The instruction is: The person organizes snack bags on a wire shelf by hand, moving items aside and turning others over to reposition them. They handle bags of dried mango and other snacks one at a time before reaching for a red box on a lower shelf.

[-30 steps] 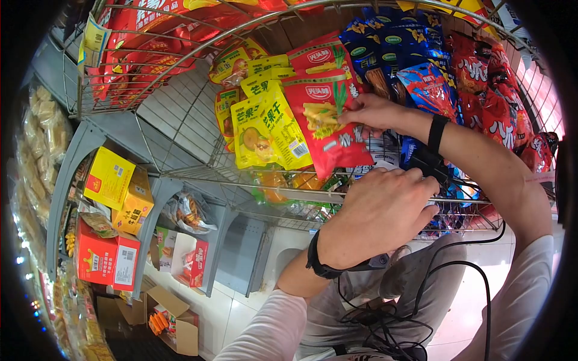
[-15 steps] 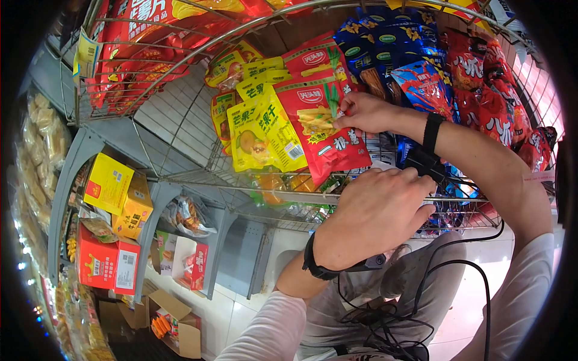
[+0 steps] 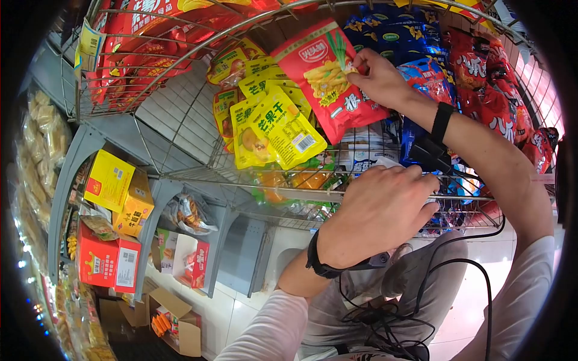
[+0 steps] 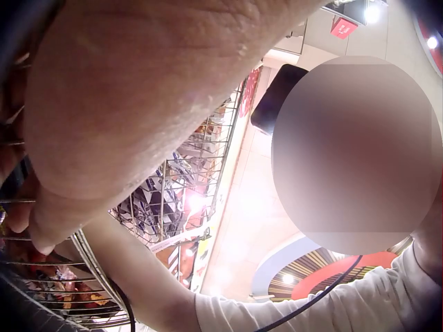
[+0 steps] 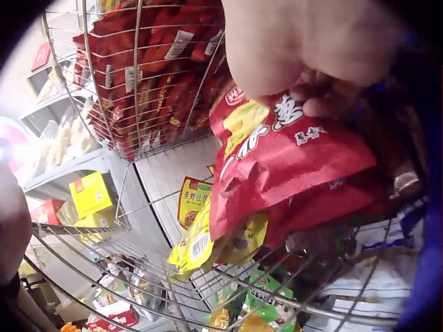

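My right hand (image 3: pixel 385 81) pinches the right side of a red snack bag (image 3: pixel 328 78) with a green onion picture, held tilted over the wire basket. In the right wrist view the red bag (image 5: pixel 277 166) hangs under the curled fingers, with another red bag against it. Yellow dried mango bags (image 3: pixel 280 129) lie beside it to the left. My left hand (image 3: pixel 382 210), back upward, rests at the basket's front wire rim (image 3: pixel 289 195); its fingertips are partly hidden. The left wrist view shows that hand (image 4: pixel 118 104) large beside the wires.
Blue bags (image 3: pixel 391 36) and red bags (image 3: pixel 500 108) fill the basket's right part. Large red bags (image 3: pixel 144 60) stand in a basket at upper left. Boxes (image 3: pixel 108 259) sit on grey shelves at lower left. Black cables (image 3: pixel 385 319) hang over the person's legs.
The right hand has moved up with the red bag, which now stands higher and more tilted, uncovering more of the yellow bags and white packs. The left hand stays nearly where it was.
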